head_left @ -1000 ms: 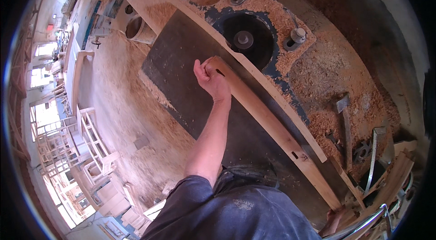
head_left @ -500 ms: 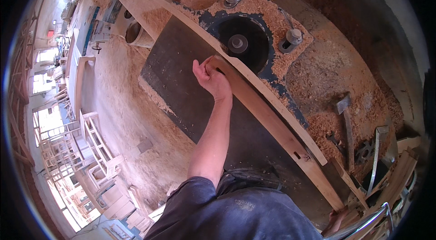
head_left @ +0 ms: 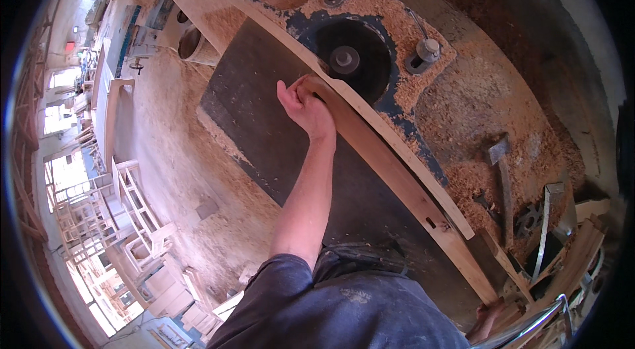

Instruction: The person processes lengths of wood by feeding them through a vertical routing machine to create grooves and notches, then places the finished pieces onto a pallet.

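Note:
A long wooden board (head_left: pixel 390 164) with a small slot in it lies slantwise on the dark machine table (head_left: pixel 258 98), along a pale wooden fence (head_left: pixel 403 151). My left hand (head_left: pixel 307 108) is bent at the wrist, its fingers curled over the board's far part close to the cutter opening. At the near end, my right hand (head_left: pixel 486 319) grips the board's end; my body and the board hide part of it. Just beyond the fence sits the round, dark cutter head (head_left: pixel 344 59) in its recess.
Wood shavings (head_left: pixel 413 78) cover the machine's blue housing around two clamp knobs (head_left: pixel 426 51). A hammer-like tool (head_left: pixel 504 184) and a metal square (head_left: pixel 548 227) lie at the right. Wooden frames (head_left: pixel 135 197) stand at the left; a barrel (head_left: pixel 195 45) is behind the table.
The view has shifted slightly. Both hands stay on the board, which keeps nearly the same place along the fence.

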`<state>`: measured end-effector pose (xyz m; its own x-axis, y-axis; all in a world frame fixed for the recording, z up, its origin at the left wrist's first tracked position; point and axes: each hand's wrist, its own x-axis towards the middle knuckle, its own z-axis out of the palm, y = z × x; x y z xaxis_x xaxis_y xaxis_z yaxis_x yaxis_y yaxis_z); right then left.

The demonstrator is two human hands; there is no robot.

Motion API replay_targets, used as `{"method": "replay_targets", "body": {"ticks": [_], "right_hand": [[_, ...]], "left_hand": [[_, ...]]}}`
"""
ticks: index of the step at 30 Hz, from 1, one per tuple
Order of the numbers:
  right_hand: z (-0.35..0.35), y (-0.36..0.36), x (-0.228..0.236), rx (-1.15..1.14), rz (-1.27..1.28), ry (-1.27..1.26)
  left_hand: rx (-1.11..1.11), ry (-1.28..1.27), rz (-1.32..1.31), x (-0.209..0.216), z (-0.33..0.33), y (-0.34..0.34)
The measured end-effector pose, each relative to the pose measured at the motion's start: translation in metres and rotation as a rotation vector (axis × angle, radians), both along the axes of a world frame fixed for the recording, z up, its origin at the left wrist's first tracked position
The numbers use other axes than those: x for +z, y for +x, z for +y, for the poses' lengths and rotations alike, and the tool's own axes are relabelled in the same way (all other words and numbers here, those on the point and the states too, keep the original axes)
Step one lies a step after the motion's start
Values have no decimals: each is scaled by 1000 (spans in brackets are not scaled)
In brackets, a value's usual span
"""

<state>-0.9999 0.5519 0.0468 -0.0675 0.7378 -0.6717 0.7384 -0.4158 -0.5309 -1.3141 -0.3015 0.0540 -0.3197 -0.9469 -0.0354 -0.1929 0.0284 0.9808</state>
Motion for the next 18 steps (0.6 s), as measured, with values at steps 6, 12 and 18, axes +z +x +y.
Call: {"method": "replay_targets", "body": {"ticks": [6,12,18], "right_hand": [[13,-3,-4,-22,-6,-71],[-31,-19,11,65,-105,154],[-57,-50,11,21,-162,285]], "left_hand": [[37,-137,-103,-18,18,12],[-74,-196,-215,-18,127,49],[-75,-231,-191,-11,133,49]]}}
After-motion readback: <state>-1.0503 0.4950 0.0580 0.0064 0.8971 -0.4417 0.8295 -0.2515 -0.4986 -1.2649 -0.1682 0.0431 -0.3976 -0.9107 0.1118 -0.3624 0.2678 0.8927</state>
